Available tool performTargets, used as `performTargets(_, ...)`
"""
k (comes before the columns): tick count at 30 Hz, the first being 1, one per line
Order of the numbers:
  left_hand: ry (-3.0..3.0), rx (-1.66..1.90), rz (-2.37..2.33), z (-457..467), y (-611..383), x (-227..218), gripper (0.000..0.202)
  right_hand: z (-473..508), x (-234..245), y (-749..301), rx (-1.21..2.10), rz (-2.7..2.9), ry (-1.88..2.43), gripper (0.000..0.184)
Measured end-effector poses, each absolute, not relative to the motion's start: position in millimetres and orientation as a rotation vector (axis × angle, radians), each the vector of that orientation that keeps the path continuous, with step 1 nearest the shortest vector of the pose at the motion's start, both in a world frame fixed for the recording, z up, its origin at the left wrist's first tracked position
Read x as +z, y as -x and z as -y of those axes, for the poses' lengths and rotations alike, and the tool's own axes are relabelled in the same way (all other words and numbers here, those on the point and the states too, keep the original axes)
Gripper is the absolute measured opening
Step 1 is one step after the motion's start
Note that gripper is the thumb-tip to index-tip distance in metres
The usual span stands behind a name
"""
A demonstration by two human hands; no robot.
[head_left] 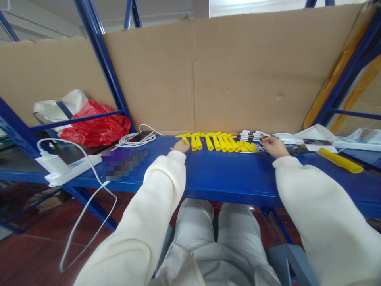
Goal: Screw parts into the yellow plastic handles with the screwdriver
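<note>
My left hand (181, 146) is closed around the stem of a yellow T-shaped plastic handle (183, 136), at the left end of a row. Several more yellow T-shaped handles (222, 142) lie side by side to its right, their round ends towards me. My right hand (276, 147) has its fingers pinched together at the right of the row; what they hold, if anything, is too small to name. Beside those fingers are a stack of black-and-white packets (251, 135), some small flat yellow pieces (247, 146) and a patch of small silvery parts (260, 147).
On the blue shelf (226, 174), a loose yellow tube (341, 160) and white plastic bag (317, 134) lie right. A coiled white cable (133, 140), phone (143, 136) and power strip (74, 170) are left, near a red bag (95, 125). A cardboard wall (238, 75) stands behind.
</note>
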State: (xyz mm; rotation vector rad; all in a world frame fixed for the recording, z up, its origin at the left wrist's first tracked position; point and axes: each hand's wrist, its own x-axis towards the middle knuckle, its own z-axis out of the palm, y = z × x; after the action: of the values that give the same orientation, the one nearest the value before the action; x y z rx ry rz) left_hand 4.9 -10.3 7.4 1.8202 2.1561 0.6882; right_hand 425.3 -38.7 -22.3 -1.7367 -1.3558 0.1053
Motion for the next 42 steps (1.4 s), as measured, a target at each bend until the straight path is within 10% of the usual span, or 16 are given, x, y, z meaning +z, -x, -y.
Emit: performTargets(42,-1.681,0.891,-2.229,3,-5,8,0.048,29,-29,-435,0.063,1.406,1.662,0.011)
